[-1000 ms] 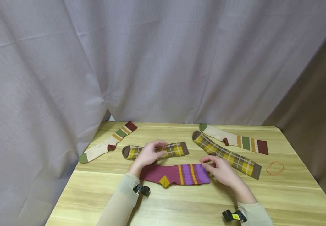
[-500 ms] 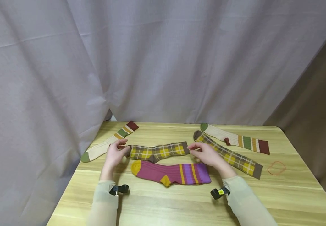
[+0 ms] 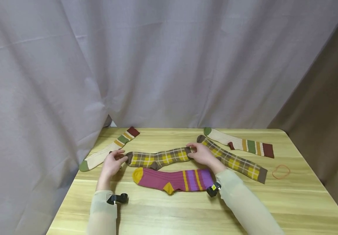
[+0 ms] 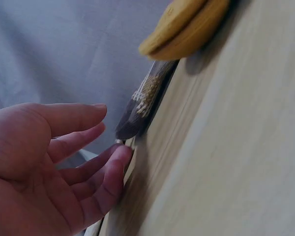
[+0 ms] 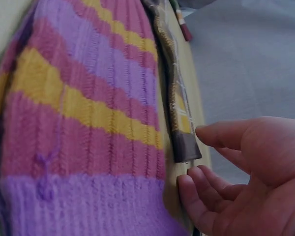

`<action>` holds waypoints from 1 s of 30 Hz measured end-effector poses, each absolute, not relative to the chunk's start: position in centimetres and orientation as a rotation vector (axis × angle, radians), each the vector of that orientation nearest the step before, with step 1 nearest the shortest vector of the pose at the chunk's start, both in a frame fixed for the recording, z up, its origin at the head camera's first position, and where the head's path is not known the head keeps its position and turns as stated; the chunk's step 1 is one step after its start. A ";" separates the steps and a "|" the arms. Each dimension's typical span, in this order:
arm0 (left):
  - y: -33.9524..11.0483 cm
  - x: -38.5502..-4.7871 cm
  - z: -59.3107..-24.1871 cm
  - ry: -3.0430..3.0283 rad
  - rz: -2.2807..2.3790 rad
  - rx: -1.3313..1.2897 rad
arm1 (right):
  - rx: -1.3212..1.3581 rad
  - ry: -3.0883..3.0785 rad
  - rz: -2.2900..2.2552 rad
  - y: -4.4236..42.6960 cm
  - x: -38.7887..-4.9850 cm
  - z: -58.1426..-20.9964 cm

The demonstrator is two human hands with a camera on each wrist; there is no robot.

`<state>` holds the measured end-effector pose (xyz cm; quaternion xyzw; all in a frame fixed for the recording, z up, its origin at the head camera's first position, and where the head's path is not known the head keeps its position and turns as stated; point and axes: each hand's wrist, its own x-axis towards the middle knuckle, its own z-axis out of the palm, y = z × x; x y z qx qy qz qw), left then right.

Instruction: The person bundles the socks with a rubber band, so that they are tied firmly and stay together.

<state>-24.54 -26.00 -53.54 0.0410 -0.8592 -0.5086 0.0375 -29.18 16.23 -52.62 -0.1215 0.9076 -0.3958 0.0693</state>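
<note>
A brown-and-yellow plaid sock (image 3: 160, 158) lies flat across the middle of the table, toe to the left. My left hand (image 3: 111, 164) is at its dark toe; in the left wrist view the thumb (image 4: 81, 117) stands apart from the fingers, with the toe just beyond them. At the brown cuff (image 5: 186, 146) is my right hand (image 3: 203, 154), its thumb and fingers spread around the cuff's end without pinching it. Nearer to me lies a purple-and-maroon sock (image 3: 157, 179) with mustard toe, heel and stripes, probably a layered pair, as the left wrist view shows two toe layers.
A second plaid sock (image 3: 236, 161) slants at the right. Cream striped socks with green toes lie at the far left (image 3: 98, 159) and back right (image 3: 236, 142). An orange rubber band (image 3: 281, 172) is on the table's right side. Grey curtain (image 3: 169, 65) hangs behind the table.
My hands have left the purple-and-maroon sock and moved to the two ends of the middle plaid sock. My left hand went left, my right hand left and farther from me.
</note>
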 end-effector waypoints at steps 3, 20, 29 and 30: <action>-25.8 -24.8 -53.7 -2.636 -1.596 0.098 | -0.404 2.782 -1.135 15.8 -29.5 -52.6; -25.3 -24.6 -53.8 -2.643 -1.580 0.151 | -0.400 2.753 -1.102 15.1 -29.2 -52.9; -25.1 -24.7 -53.8 -2.665 -1.538 0.172 | -0.385 2.765 -1.069 15.3 -29.1 -53.0; -25.1 -24.7 -53.8 -2.666 -1.536 0.180 | -0.384 2.765 -1.067 15.3 -29.1 -53.0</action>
